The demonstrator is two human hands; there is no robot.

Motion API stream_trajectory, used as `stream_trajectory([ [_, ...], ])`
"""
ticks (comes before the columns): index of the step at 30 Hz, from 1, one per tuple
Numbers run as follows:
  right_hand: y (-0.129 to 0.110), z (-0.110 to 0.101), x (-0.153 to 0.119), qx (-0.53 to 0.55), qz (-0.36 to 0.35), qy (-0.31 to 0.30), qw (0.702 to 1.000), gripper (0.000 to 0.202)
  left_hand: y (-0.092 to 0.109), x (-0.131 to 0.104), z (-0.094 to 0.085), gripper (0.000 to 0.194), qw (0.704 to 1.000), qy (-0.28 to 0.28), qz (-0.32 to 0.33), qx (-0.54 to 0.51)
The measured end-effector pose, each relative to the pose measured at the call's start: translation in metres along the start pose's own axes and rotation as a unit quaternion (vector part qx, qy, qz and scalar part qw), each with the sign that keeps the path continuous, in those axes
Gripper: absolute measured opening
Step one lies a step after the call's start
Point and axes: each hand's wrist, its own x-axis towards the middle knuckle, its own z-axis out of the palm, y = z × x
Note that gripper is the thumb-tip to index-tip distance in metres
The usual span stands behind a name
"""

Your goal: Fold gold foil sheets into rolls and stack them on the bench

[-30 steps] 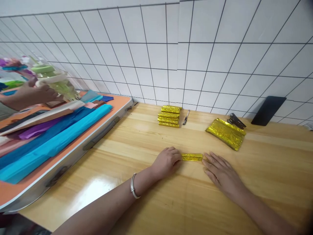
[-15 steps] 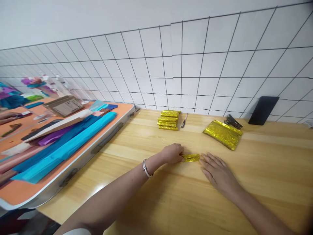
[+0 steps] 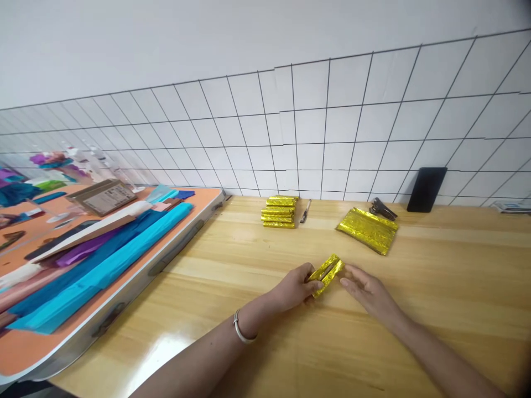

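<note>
Gold foil strip (image 3: pixel 331 277), crinkled, folded, is pinched by left fingers (image 3: pixel 313 287), right fingers (image 3: pixel 355 272) half-open alongside.

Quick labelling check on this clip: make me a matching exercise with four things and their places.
1 strip
2 bracelet
3 box
4 clip

A on the orange table
B just behind the gold sheet
C gripped by the left hand
D around the left wrist

Pairs: 1-C, 2-D, 3-A, 4-B
</note>
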Motion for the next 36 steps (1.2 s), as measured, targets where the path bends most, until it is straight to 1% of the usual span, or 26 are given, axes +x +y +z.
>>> stream_trajectory([
  [1,-0.007,0.000,0.000,0.053,0.022,-0.027,0.998,0.045,0.001,0.002,0.004,0.030,0.999,-0.007,0.008,-0.033],
  [3,-0.019,-0.001,0.001,0.116,0.050,-0.046,0.991,0.041,0.003,0.007,0.012,0.032,0.996,-0.019,0.022,-0.081],
  [6,-0.032,-0.003,0.006,0.148,0.062,-0.021,0.987,0.034,0.009,0.014,0.020,0.037,0.993,-0.017,0.046,-0.110],
  [8,-0.037,-0.005,0.011,0.153,0.055,0.003,0.987,0.032,0.014,0.016,0.023,0.039,0.990,-0.020,0.076,-0.119],
  [12,-0.045,-0.005,0.025,0.147,0.033,0.036,0.988,0.031,0.027,0.015,0.020,0.047,0.976,-0.059,0.134,-0.160],
  [15,-0.048,0.000,0.039,0.128,0.029,0.050,0.990,0.032,0.032,0.012,0.011,0.053,0.969,-0.065,0.143,-0.192],
  [19,-0.049,0.009,0.060,0.116,0.023,0.058,0.991,0.030,0.028,0.012,-0.002,0.052,0.965,-0.034,0.141,-0.217],
  [22,-0.051,0.018,0.072,0.112,0.022,0.068,0.991,0.029,0.021,0.016,-0.008,0.051,0.961,0.019,0.132,-0.242],
  [25,-0.054,0.028,0.079,0.114,0.028,0.078,0.990,0.031,0.014,0.023,-0.013,0.051,0.951,0.070,0.114,-0.281],
  [30,-0.051,0.039,0.082,0.147,0.029,0.071,0.986,0.033,0.004,0.032,-0.017,0.048,0.936,0.092,0.103,-0.323],
  [33,-0.044,0.039,0.082,0.148,0.031,0.072,0.986,0.033,0.002,0.035,-0.017,0.047,0.936,0.101,0.099,-0.323],
  [36,-0.037,0.037,0.082,0.144,0.032,0.076,0.986,0.034,0.002,0.036,-0.016,0.045,0.939,0.092,0.102,-0.315],
])
